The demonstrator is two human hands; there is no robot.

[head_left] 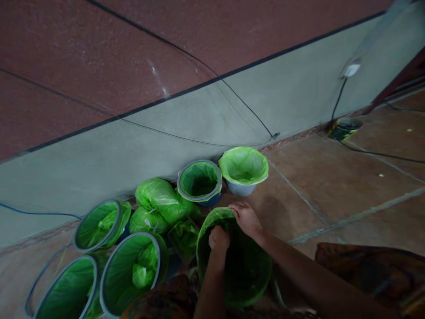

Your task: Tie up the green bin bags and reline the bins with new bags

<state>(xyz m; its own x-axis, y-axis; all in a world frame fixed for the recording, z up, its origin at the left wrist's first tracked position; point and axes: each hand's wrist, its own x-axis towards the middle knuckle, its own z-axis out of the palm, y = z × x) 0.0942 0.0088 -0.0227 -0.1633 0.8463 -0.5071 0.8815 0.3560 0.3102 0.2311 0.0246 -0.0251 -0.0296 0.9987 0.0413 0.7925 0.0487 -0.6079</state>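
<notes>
A bin lined with a green plastic bag (pixel 244 266) stands on the floor right below me. My left hand (pixel 218 239) is closed in a fist on the bag's far edge, inside the rim. My right hand (pixel 247 218) lies over the rim a little to the right, fingers curled on the green plastic. Both forearms reach in from the bottom of the picture.
Several more green-lined bins stand along the wall: two at the back (pixel 200 181) (pixel 244 169), three at the left (pixel 99 225) (pixel 131 266) (pixel 66 290). Tied green bags (pixel 159 201) lie between them. Brown tiled floor (pixel 332 186) spreads right. Cables run along the grey wall (pixel 232 115).
</notes>
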